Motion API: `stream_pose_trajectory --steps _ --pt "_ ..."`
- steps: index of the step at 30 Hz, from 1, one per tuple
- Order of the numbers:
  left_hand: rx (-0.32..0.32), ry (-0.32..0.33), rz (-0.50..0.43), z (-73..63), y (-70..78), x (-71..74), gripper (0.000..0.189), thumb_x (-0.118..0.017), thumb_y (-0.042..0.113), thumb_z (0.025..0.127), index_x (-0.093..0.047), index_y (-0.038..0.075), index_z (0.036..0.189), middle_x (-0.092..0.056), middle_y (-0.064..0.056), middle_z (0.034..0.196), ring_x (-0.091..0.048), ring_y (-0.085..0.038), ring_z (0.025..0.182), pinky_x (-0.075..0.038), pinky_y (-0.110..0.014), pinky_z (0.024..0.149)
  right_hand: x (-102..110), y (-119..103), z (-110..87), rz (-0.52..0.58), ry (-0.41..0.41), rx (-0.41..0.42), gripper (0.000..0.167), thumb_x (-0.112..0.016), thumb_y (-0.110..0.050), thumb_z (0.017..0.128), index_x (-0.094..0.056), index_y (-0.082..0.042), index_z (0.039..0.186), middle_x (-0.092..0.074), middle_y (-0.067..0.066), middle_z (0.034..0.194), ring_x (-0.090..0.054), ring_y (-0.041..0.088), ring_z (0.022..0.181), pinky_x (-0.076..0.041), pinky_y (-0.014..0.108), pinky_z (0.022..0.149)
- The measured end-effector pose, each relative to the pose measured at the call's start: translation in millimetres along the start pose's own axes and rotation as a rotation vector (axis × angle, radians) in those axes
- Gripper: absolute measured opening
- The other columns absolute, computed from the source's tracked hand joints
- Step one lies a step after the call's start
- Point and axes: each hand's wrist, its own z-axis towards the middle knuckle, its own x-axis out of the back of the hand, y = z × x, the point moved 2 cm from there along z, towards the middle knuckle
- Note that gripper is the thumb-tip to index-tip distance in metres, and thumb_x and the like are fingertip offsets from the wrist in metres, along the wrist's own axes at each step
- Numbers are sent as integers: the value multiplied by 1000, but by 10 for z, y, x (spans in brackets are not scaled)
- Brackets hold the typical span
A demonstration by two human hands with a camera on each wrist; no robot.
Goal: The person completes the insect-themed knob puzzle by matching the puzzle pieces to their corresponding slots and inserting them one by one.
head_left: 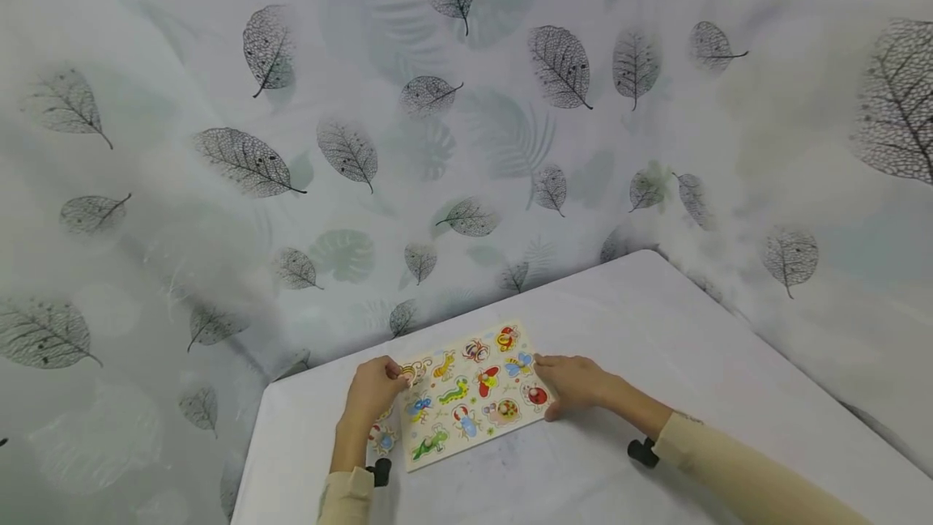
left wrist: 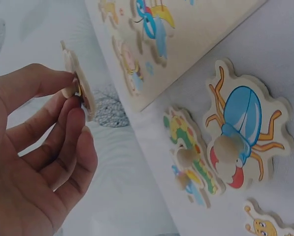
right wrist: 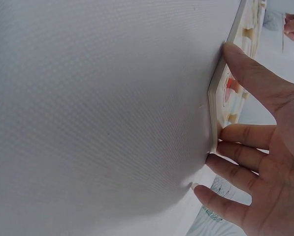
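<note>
A flat wooden puzzle board [head_left: 412,464] with printed insects lies on the white table. My left hand [head_left: 373,389], at the board's far left corner, pinches a puzzle piece [left wrist: 83,73] by its knob between thumb and fingertips. That piece is edge-on in the left wrist view, so its picture is hidden. My right hand [head_left: 576,382] rests at the board's right end, thumb on the near edge and extended fingers along the right edge. Beside the board's left end lie a blue beetle piece [left wrist: 243,113], a green caterpillar piece [left wrist: 179,128] and a yellow-faced piece [left wrist: 265,227].
The white-covered table [head_left: 605,314] reaches up to a leaf-printed curtain [head_left: 466,144] along its back and sides. Another small knobbed piece [left wrist: 195,191] lies close to the caterpillar. Dark wrist camera mounts [head_left: 643,452] sit under both wrists.
</note>
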Motion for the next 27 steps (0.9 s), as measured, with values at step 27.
stream_pose_trajectory --steps 27 --pt "28 -26 39 385 -135 -424 18 -84 17 86 -69 9 87 -68 -3 82 -61 -19 70 -54 -39 62 6 -20 -14 -33 19 -10 92 -91 -53 76 -57 -4 147 -50 9 159 -48 26 146 -48 49 114"
